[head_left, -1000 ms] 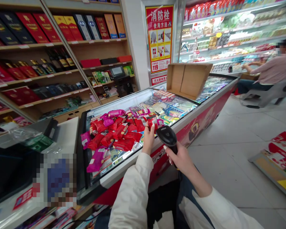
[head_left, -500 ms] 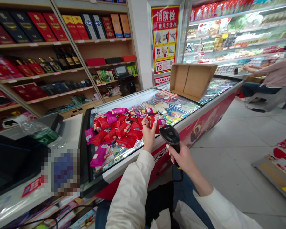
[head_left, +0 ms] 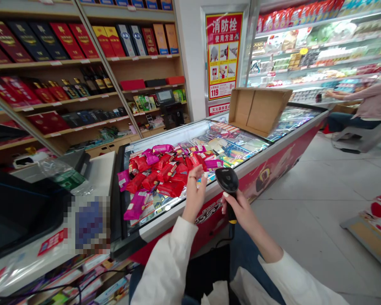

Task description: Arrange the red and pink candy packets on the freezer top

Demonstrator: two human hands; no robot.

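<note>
Chest freezer [head_left: 273, 163], white front rim running diagonally; bare tiled floor [head_left: 311, 203] lies open to its right. Cardboard box [head_left: 257, 110] stands on the far glass. Heap of packets [head_left: 160, 176], red and pink, covers the near glass, just short of the rim. Barcode scanner [head_left: 227, 180], head over the rim; right hand [head_left: 241, 207] wraps its handle. Left hand [head_left: 194, 195] hovers empty just beside, fingers loosely curled, apart.

The scanner [head_left: 227, 180] in my right hand [head_left: 242, 210] looks like matt black plastic. Mid-frame, the red and pink packets [head_left: 165, 173] are glossy crinkled film on a smooth glass freezer lid [head_left: 241, 146]. Upper centre, the cardboard box [head_left: 257, 108] is matt brown; my sleeve [head_left: 168, 267] is white cloth.
</note>
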